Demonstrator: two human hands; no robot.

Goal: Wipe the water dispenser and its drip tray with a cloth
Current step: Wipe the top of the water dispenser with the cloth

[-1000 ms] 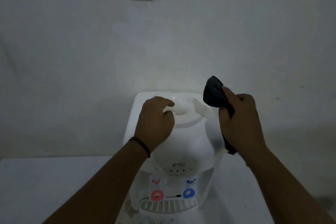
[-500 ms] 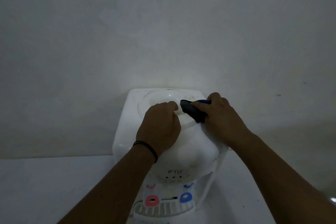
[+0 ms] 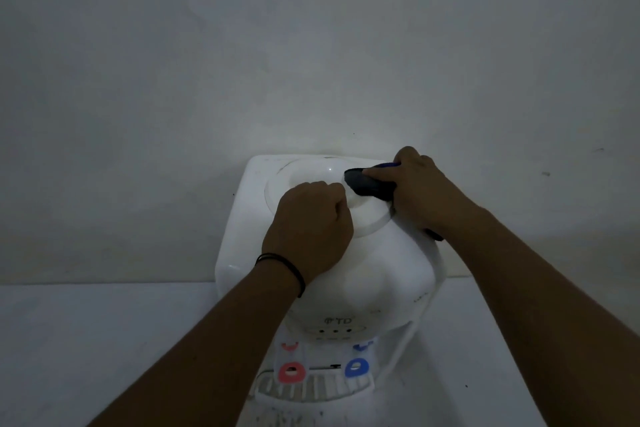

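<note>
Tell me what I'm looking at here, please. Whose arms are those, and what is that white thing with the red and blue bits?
The picture comes from a camera worn on a person's head, looking forward and down, so the arms you see are that person's own. The white thing is a water dispenser standing on a white surface by a wall. The red tap and the blue tap let the water out, and the slotted drip tray below them catches spills. The left hand rests curled on the dispenser's round top. The right hand grips a dark cloth and presses it on that top to wipe it clean.
</note>
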